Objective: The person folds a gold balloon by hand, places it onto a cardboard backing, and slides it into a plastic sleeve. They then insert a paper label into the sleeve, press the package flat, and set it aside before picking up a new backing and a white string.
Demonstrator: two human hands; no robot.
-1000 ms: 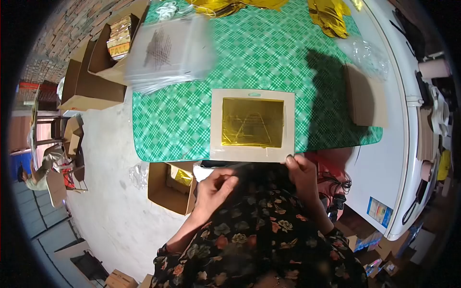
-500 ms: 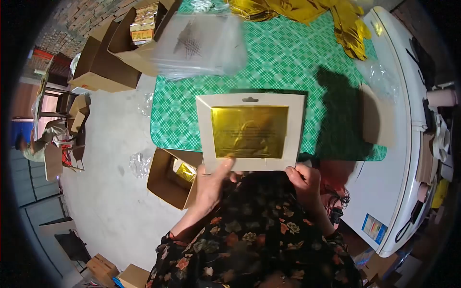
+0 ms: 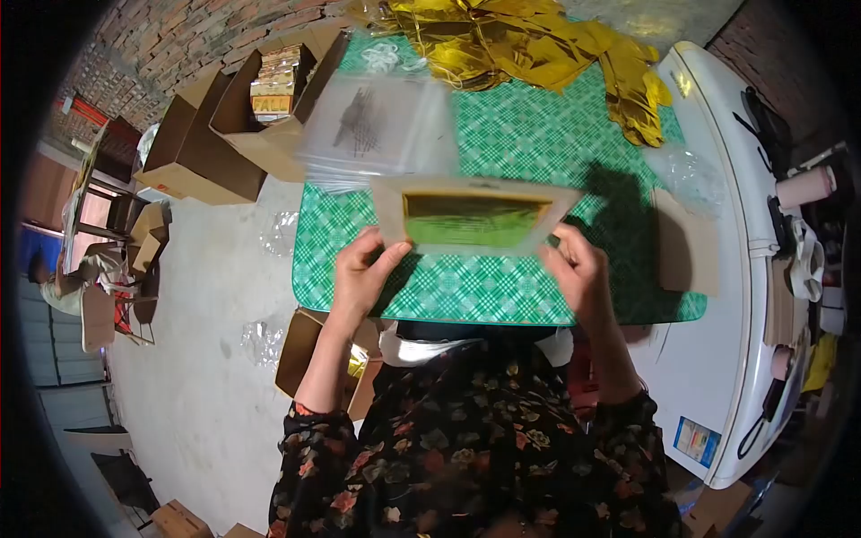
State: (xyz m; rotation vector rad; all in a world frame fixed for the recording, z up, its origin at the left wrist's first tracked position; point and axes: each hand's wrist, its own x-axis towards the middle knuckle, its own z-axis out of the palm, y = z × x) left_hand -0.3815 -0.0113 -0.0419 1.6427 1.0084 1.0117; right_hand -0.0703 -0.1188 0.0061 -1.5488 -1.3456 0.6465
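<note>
A flat white card package (image 3: 475, 220) with a window spans the space between my two hands above the table, tilted and slightly blurred. Its window now looks dark gold at the top and green below. My left hand (image 3: 360, 273) pinches the near left corner between thumb and fingers. At the opposite near corner, my right hand (image 3: 578, 267) grips the package the same way. Just beyond its upper left edge lies a stack of clear plastic bags (image 3: 381, 130). All of this is over a green checked tablecloth (image 3: 484, 291).
Crumpled gold foil (image 3: 520, 45) covers the table's far side. Open cardboard boxes (image 3: 202, 157) stand at the left, one holding packed items. Another box (image 3: 300, 350) sits below the table edge. A white fridge (image 3: 717, 359) borders the right. Another person (image 3: 63, 282) sits far left.
The package has moved forward over the table and tipped, so its face appears foreshortened. Both hands moved away from my body with it, and my view shifted a little.
</note>
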